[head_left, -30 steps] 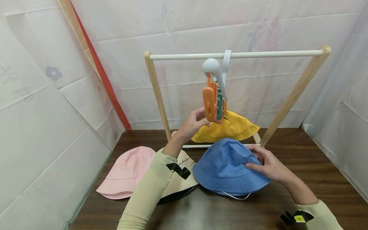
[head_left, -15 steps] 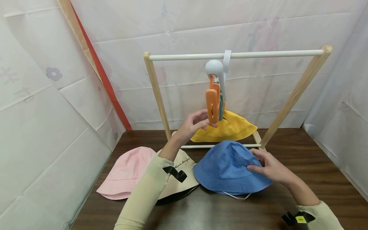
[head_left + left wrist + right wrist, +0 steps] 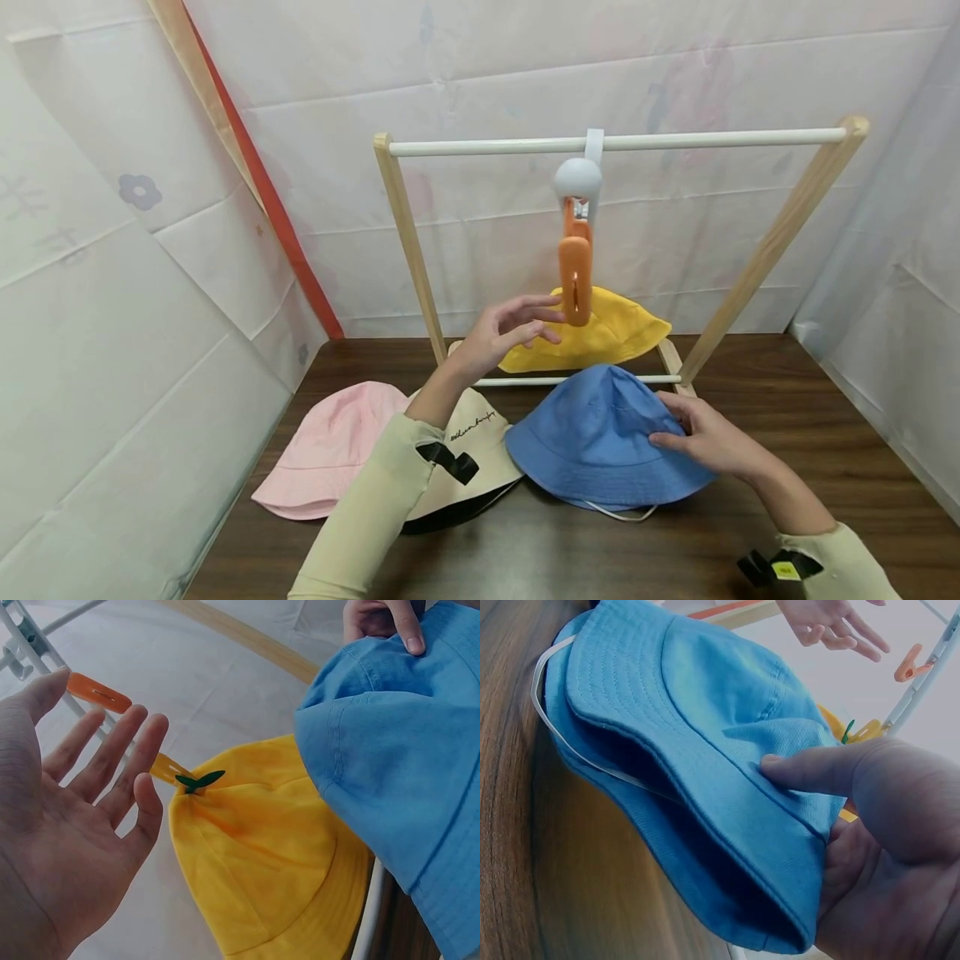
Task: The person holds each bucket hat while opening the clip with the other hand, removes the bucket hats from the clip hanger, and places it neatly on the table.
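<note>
My right hand [image 3: 705,429] grips the side of a blue bucket hat [image 3: 603,442], thumb on the outside, as the right wrist view shows. A white cord hangs at the hat's brim. My left hand [image 3: 498,337], fingers loosely extended and holding nothing, is beside an orange clothespin [image 3: 576,283]. In the head view its fingertips overlap the clip's left edge; whether they touch is unclear. That clip hangs from a white clip hanger [image 3: 577,179], seen end-on. Behind, a yellow bucket hat [image 3: 255,840] with a green sprout hangs from a yellow clothespin [image 3: 171,769].
The hanger hooks over the white bar [image 3: 480,148] of a wooden rack [image 3: 772,242] on the dark wooden table [image 3: 810,433]. Left of the blue hat lie a cream bucket hat [image 3: 487,454] with black lettering and a pink bucket hat [image 3: 337,450]. Pale sheets [image 3: 150,275] hang around the table.
The hanger's near end with the orange clothespin has swung right, so the clips behind are now hidden in the head view. My left hand has drawn slightly left; the blue hat shifted slightly right.
</note>
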Tool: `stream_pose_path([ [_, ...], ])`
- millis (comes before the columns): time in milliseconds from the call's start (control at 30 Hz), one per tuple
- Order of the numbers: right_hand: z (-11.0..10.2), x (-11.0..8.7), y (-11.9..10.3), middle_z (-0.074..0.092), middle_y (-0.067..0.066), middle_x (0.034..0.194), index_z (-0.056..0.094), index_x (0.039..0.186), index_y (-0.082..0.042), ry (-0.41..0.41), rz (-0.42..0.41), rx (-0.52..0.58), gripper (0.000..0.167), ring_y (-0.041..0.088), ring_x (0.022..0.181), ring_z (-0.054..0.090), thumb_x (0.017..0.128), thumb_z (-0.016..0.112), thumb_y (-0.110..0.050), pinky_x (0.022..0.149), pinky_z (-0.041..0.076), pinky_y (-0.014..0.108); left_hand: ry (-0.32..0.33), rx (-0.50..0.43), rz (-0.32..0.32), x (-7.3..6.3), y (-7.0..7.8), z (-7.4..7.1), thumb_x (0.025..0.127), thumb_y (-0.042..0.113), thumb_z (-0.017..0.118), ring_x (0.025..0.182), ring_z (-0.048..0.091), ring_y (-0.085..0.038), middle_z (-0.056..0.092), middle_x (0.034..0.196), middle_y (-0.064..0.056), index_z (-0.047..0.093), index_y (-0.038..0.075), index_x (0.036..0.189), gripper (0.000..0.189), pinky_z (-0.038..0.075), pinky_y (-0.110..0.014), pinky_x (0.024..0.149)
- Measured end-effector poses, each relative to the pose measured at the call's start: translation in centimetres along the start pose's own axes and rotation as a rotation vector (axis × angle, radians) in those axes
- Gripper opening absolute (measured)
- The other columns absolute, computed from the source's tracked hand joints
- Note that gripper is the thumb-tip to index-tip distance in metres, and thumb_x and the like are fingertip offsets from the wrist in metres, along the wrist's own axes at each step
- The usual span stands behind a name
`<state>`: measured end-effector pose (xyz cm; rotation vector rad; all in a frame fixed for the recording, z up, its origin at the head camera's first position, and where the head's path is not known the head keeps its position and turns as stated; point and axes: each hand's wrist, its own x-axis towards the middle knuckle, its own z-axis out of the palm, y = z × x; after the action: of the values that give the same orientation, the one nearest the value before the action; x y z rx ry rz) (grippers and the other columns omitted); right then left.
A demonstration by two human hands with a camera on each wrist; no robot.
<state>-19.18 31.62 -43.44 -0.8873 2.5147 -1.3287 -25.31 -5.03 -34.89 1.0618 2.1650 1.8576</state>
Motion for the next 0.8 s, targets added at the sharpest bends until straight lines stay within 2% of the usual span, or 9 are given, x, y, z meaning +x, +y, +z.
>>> stream_pose_path([
  [67,0.0,0.0,0.1,0.08,0.014,0.124,0.071,0.131,-0.002,0.001,0.003,-0.01,0.029,-0.004,0.106,0.064,0.103,0.078,-0.002,0.087,0.053,0.019,0.003,0.003,0.002,-0.1,-0.2,-0.1,0.113,0.009,0.054,0.12,0.08,-0.042,0.071,0.148,-0.033,0.056,-0.002,0.16,0.048,0.055,-0.026,0.085],
  [200,0.0,0.0,0.2,0.08,0.012,0.121,0.071,0.129,-0.003,0.007,0.032,-0.029,0.028,-0.002,0.103,0.062,0.102,0.079,-0.004,0.086,0.052,0.021,0.012,0.0,-0.004,-0.4,-0.4,-0.3,0.114,0.01,0.053,0.11,0.082,-0.009,0.071,0.148,-0.033,0.057,-0.002,0.159,0.047,0.053,-0.026,0.085],
  [267,0.0,0.0,0.3,0.08,0.011,0.121,0.071,0.13,-0.004,0.01,0.053,-0.036,0.029,-0.002,0.103,0.062,0.102,0.079,-0.005,0.086,0.051,0.022,0.018,-0.009,-0.013,-0.6,-0.5,-0.4,0.114,0.011,0.053,0.108,0.08,-0.003,0.07,0.148,-0.033,0.057,-0.001,0.159,0.047,0.053,-0.026,0.085],
  [467,-0.1,0.1,0.6,0.082,0.012,0.122,0.071,0.131,-0.003,0.015,0.081,-0.047,0.031,-0.002,0.102,0.063,0.102,0.08,-0.007,0.086,0.052,0.022,0.026,0.004,-0.031,-1.1,-1.0,-0.8,0.114,0.014,0.055,0.113,0.083,-0.021,0.071,0.148,-0.031,0.058,0.0,0.159,0.047,0.053,-0.027,0.087],
  [667,-0.1,0.0,0.4,0.082,0.014,0.122,0.07,0.133,0.0,0.022,0.102,-0.059,0.033,-0.003,0.103,0.064,0.102,0.08,-0.008,0.086,0.053,0.022,0.024,0.042,-0.034,-1.7,-1.4,-1.2,0.116,0.017,0.055,0.114,0.083,-0.018,0.072,0.149,-0.028,0.058,0.002,0.16,0.047,0.055,-0.029,0.089],
  [800,-0.2,0.1,0.4,0.084,0.015,0.121,0.069,0.135,0.003,0.026,0.135,-0.062,0.036,-0.004,0.102,0.066,0.103,0.08,-0.008,0.085,0.053,0.021,0.038,0.046,-0.035,-1.9,-1.6,-1.5,0.116,0.014,0.055,0.116,0.083,-0.027,0.072,0.15,-0.028,0.056,-0.001,0.16,0.047,0.055,-0.029,0.089],
])
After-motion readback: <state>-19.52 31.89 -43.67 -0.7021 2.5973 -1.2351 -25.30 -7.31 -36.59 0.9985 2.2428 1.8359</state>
